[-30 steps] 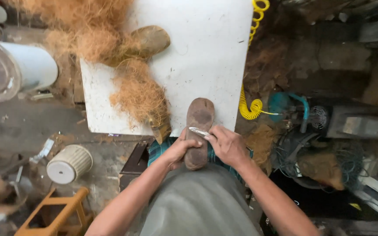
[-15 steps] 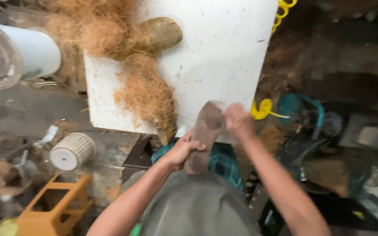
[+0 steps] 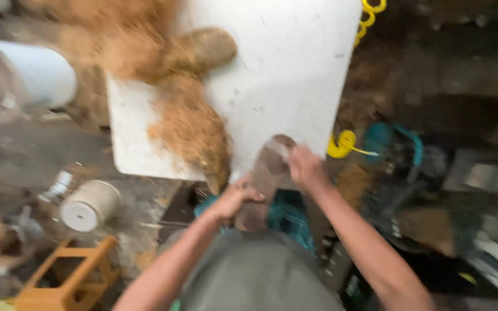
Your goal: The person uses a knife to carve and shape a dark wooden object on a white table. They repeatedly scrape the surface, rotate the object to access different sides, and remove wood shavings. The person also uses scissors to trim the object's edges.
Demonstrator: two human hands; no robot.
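Gripping brown husk piece [image 3: 264,181], both hands.

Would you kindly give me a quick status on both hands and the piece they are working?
Left hand gripping brown oblong husk piece. Right hand at its far end, contents blurred. Loose brown fibre pile beside, on white board.

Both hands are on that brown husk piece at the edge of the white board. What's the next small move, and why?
Probably draw the right hand back toward the body along the brown husk piece. It sits at the far tip while the left hand clamps the near end, leaving the length between them free. The view is blurred, so whether the right hand holds a tool cannot be told.
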